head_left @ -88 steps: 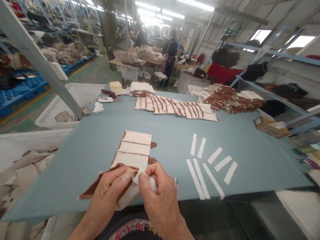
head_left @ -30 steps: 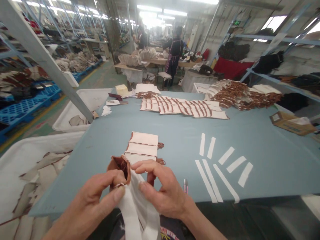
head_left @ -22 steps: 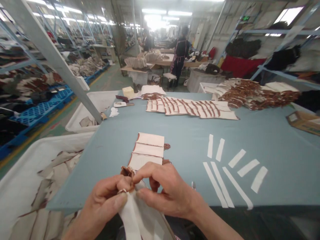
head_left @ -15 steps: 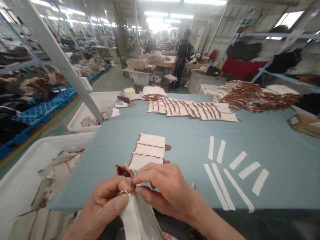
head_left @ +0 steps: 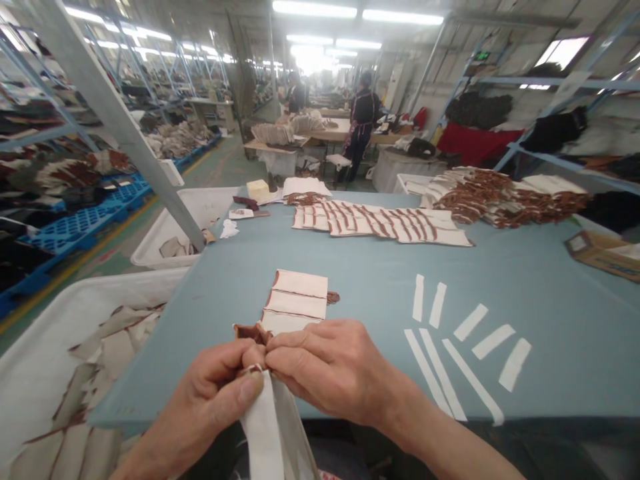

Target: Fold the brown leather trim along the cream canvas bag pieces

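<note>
Left hand (head_left: 220, 387), right hand (head_left: 335, 367) pinch brown-edged cream piece (head_left: 291, 427).

From my remote post, I note: long white cloth piece (head_left: 266, 430) in hand, matt, soft, creased; brown lining (head_left: 250, 332) at its top, dull and suede-like. Cream three-panel cloth rectangle (head_left: 300, 284), matt, ridged at its brown seams. Pale blue-grey tabletop (head_left: 370, 287), smooth, low sheen. Narrow white strips (head_left: 437, 305), flat, matt; paper or fabric, I can't tell. White plastic tub (head_left: 100, 301), smooth. Slanted grey metal post (head_left: 121, 127), smooth. Brown cardboard box (head_left: 607, 255), matt.
</note>
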Available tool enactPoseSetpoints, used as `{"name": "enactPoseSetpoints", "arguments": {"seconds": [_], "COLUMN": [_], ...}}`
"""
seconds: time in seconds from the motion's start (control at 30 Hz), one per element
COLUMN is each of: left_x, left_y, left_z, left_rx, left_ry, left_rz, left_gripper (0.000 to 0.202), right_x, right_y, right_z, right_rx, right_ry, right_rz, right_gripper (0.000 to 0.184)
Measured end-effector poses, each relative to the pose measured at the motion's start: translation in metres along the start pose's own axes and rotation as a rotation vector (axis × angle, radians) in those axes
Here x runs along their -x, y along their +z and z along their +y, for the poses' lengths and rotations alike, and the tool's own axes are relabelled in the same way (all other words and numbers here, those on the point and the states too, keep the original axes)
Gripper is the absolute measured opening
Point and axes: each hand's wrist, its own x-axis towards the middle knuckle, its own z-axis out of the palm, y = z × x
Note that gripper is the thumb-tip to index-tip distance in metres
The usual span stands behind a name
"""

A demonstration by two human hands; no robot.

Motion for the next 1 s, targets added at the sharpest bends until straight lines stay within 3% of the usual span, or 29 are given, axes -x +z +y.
{"name": "enactPoseSetpoints", "arguments": {"seconds": [0.1,0.3,0.57,0.8,0.9,1.0], "left_x": [-0.002,-0.004,-0.012,-0.019,-0.025,-0.028], "left_y": [0.005,0.006,0.011,0.014,0.014,0.008], "left_z": [0.002,-0.012,-0.018,-0.017,-0.014,-0.009], "left_rx": [-0.021,-0.002,-0.108,-0.313,-0.292,-0.242], "left_ry": [-0.021,-0.05,0.032,0.018,-0.01,-0.012], "left_rz": [0.006,0.035,0.14,0.241,0.19,0.072], "left_gripper": [0.07,0.062,0.038,0.028,0.035,0.041], "right_x": [-0.004,-0.006,-0.002,0.003,0.001,-0.001], "right_y": [0.001,0.005,0.003,0.004,0.003,0.0], "right_z": [0.002,0.01,0.019,0.018,0.02,0.021], "right_rx": [-0.068,-0.124,-0.046,-0.269,-0.407,-0.436], "right_ry": [0.018,0.035,0.084,0.431,0.594,0.645], "right_rz": [0.054,0.103,-0.08,-0.164,-0.163,-0.193], "right_gripper": [0.024,0.027,0.018,0.011,0.005,0.005]}}
